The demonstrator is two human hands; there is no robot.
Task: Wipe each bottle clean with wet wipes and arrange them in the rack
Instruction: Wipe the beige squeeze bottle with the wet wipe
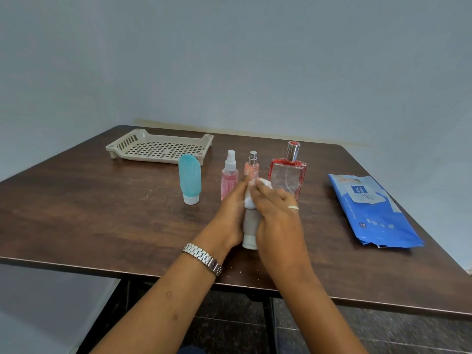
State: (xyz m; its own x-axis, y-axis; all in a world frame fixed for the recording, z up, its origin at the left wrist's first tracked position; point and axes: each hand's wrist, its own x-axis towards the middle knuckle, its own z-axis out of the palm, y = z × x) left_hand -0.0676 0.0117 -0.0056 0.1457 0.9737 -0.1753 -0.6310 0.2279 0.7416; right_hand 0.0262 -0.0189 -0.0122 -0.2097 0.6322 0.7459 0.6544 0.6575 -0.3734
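Note:
A grey squeeze bottle [249, 223] with a white cap stands cap-down between my hands near the table's front. My left hand [233, 213] holds its left side. My right hand [277, 215] presses a white wet wipe [251, 194] against the bottle's upper part. Behind them stand a blue squeeze bottle [189, 178], a pink spray bottle [229, 173], a small pink perfume bottle [252, 164] and a square red-edged perfume bottle [288, 172]. The beige rack [159, 148] lies at the back left with nothing in it.
A blue pack of wet wipes [371, 209] lies at the right of the dark wooden table [89, 213]. The table's front edge runs just below my wrists. A grey wall stands behind.

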